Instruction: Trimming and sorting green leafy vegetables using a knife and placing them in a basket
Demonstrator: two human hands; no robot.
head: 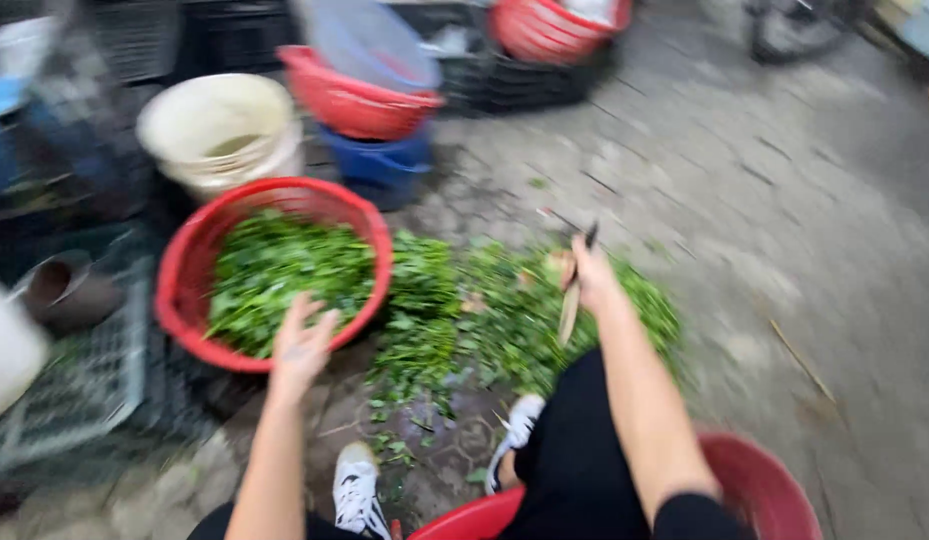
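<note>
Sorting greens: left hand [302, 345], fingers spread, hovers at the red basket [184, 262]; right hand [587, 275], fingers clamped on a knife [572, 300], must reach the far pile of greens [514, 310].

left hand [302, 345] open over red basket [184, 270] of chopped greens [274, 270], right hand [589, 275] gripping knife [572, 300] above leaf pile [484, 310] on pavement, cream bucket [219, 130] far left

The ground [784, 200] is rough grey paving, cracked and damp-looking, lit by flat daylight. At ten o'clock stands a cream bucket [219, 130], with black plastic crates [134, 40] behind it. At twelve o'clock a red basket [354, 100] sits stacked on a blue tub [379, 165]. Another crate [84, 390] lies at eight o'clock. The picture is motion-blurred, so finer detail is lost.
</note>
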